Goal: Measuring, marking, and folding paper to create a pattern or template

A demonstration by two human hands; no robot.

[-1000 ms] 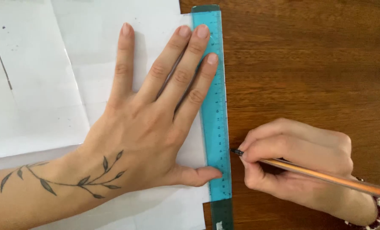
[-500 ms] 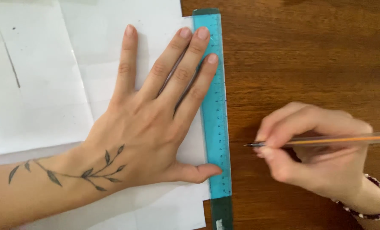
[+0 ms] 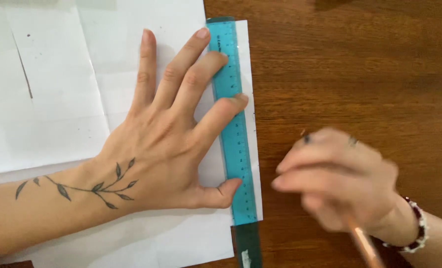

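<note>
**Left hand flat on ruler and paper; right hand blurred over bare wood**

Surface: brown wooden table (image 3: pixel 355 64), grain running left to right, lit evenly. Nothing of the room beyond the tabletop is visible.

White paper sheets (image 3: pixel 57 114) cover the left half, overlapping, with fold creases and a short dark pencil line near the left side. The top sheet's right edge runs just past the ruler.

A translucent teal ruler (image 3: pixel 236 139) lies lengthwise along that right edge, with scale marks on its right side. Its lower end passes off the paper and looks darker over the wood.

Left hand (image 3: pixel 166 144): open, fingers spread, palm down on the paper. Fingertips and thumb tip press on the ruler's left side; it grasps nothing. A leafy vine tattoo runs along the wrist.

Right hand (image 3: pixel 335 178): motion-blurred, over bare wood just right of the ruler, not touching it. Fingers curled loosely around a pencil (image 3: pixel 365 245), whose orange-brown shaft points toward the lower frame edge. A beaded bracelet (image 3: pixel 419 223) sits on the wrist.

Open room: the table's right half, above and right of the right hand.
</note>
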